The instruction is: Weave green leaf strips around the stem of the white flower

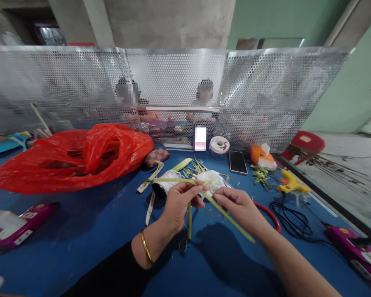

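Reading the clock from the left fingertips, twelve pointing away from the wearer. Left hand point(179, 203): thumb and fingers drawn together in a pinch, holding pale green strips where they meet. Long strip point(235, 222) leaves that pinch on a slant, its free end out between four and five o'clock, above the blue tabletop point(231, 264). Second strip point(173, 180) points to nine, nearly level; cannot tell whether it is one piece with the long one, as the fingers cover the join. Short strip point(189, 225) drops to six.

Right hand point(239, 206) at about three to four o'clock, fingertips bunched narrow, just beside the long strip and close to the left pinch. Cannot tell whether they grip its edge, a fine thread or nothing.

Key relation, as judged: the meeting point sits in the left hand, so that one is nearer to it; the long strip's axis slants past the right fingertips, within easy reach.

Round about: white crumpled bundle point(214, 179) at one, just beyond the fingers; printed cylinder point(174, 176) on its side at nine to ten; yellow glue gun point(293, 183) well apart at three.
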### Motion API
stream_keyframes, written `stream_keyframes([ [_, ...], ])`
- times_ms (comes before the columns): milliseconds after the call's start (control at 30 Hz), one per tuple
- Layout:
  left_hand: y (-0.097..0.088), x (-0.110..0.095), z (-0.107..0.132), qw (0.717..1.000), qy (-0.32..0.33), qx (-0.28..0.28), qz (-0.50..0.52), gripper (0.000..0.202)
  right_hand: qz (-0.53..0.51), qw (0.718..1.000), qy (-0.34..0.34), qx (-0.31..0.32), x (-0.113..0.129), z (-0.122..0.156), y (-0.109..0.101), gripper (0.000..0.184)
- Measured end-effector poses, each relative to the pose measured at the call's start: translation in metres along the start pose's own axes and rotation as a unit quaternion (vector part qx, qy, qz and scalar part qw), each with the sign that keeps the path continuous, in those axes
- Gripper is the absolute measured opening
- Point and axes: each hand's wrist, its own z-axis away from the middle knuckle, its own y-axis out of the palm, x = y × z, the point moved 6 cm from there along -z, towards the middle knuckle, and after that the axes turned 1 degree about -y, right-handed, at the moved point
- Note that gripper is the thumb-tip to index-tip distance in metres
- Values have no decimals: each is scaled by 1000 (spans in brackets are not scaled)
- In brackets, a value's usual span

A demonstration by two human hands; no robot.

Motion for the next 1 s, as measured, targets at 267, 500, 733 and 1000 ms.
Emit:
stream_keyframes([
  [267, 21, 39, 19, 960, -158, 190, -134, 21, 24, 995, -98, 17, 12, 1, 1, 23],
  [500, 24, 59, 25, 941, -207, 201, -174, 15, -164, 984, 63, 24, -2, 7, 14, 19],
  [733, 6, 41, 5, 978, -191, 70, -41, 19, 230, 908, -349, -35, 45, 33, 24, 9],
  [1000, -5, 26, -6, 980, -189, 51, 29, 18, 413, 754, -509, 25, 56, 54, 54, 17],
])
